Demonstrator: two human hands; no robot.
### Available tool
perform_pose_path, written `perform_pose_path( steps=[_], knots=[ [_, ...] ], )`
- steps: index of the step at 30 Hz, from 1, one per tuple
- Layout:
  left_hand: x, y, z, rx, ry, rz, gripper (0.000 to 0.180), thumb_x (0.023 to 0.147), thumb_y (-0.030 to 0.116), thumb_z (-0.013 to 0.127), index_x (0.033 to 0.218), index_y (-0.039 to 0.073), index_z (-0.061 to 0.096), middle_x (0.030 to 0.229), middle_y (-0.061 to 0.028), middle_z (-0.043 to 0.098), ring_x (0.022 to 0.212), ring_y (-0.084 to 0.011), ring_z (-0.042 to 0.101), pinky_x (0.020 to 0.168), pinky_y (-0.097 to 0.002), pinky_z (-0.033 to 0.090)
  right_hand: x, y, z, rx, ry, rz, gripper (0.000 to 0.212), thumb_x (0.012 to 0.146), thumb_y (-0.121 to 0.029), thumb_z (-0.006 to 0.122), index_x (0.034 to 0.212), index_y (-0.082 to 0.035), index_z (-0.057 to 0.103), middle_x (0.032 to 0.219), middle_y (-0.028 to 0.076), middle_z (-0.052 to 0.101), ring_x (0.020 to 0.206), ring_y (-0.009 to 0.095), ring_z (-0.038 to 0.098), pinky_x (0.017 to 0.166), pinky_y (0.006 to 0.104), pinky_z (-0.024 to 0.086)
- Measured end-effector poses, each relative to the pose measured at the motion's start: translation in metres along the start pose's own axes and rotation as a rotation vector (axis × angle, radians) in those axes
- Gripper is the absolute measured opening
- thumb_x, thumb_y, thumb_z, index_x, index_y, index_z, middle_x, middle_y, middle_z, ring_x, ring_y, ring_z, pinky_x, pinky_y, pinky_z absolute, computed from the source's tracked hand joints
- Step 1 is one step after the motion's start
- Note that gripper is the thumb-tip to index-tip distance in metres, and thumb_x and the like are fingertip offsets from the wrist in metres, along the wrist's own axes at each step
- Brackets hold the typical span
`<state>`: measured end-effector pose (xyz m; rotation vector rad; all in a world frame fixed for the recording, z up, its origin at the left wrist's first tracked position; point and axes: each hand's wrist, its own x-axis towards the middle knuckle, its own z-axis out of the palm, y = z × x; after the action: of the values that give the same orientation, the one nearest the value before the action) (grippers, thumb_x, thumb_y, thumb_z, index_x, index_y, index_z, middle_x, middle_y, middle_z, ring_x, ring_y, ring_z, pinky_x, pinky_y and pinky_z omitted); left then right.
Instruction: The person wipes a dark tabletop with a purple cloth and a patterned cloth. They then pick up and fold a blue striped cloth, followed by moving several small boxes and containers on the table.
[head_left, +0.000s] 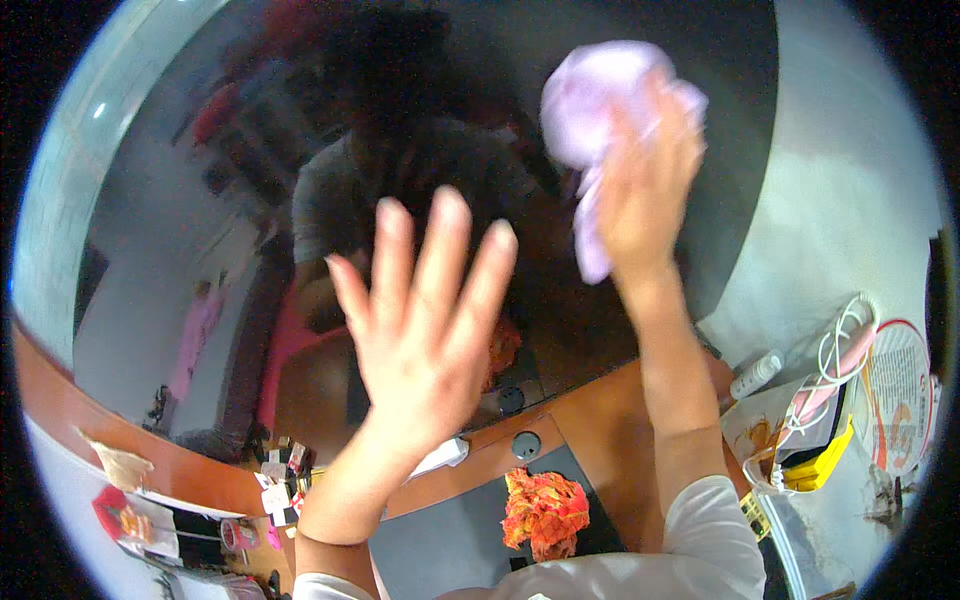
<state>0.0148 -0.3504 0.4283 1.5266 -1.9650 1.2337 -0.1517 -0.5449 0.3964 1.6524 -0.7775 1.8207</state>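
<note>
A large dark glossy panel (440, 90) stands in front of me, showing dim reflections of a person in a light top and the room. High on its right side, my right hand (650, 190) is closed on a bunched lilac cloth (592, 108), pressed to the panel or just before it. Motion blurs both hand and cloth, and part of the cloth hangs below the fingers. Left of it, my left hand (418, 350) is raised with the fingers spread and nothing in them. Whether its fingertips touch the panel I cannot tell.
Below lies a brown wooden tabletop (612, 430) with a dark mat (435, 545), a crumpled orange-red cloth-like bundle (545, 512) and a small round black object (526, 445). Small boxes (280, 490) cluster at left. On the right are a white bottle (757, 374) and a white cord (835, 355).
</note>
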Motion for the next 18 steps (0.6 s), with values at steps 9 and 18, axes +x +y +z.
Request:
perform_pose_path(
  steps=[9, 18],
  knots=[
    [-0.106, -0.038, 0.011, -0.175, 0.280, -0.106, 0.083, 0.088, 0.028, 0.066, 0.159, 0.009, 0.026, 0.164, -0.0273, 0.021, 0.148, -0.0578, 0.016, 0.112, -0.0772, 0.007, -0.065, -0.177, 0.022, 0.314, -0.193, -0.203, 0.045, 0.096, -0.023, 0.053, 0.141, -0.017, 0.055, 0.139, 0.024, 0.050, 0.129, 0.041, 0.047, 0.110, 0.0605, 0.036],
    [-0.275, -0.035, 0.009, -0.219, -0.370, -0.201, 0.069, 0.077, 0.032, 0.080, 0.141, 0.025, 0.053, 0.158, -0.0148, 0.036, 0.149, -0.0476, 0.023, 0.111, -0.0755, 0.020, -0.133, -0.138, -0.015, 0.539, -0.583, -0.606, 0.042, 0.090, -0.031, 0.065, 0.130, -0.020, 0.061, 0.143, 0.006, 0.053, 0.128, 0.032, 0.050, 0.099, 0.0547, 0.044]
  ],
)
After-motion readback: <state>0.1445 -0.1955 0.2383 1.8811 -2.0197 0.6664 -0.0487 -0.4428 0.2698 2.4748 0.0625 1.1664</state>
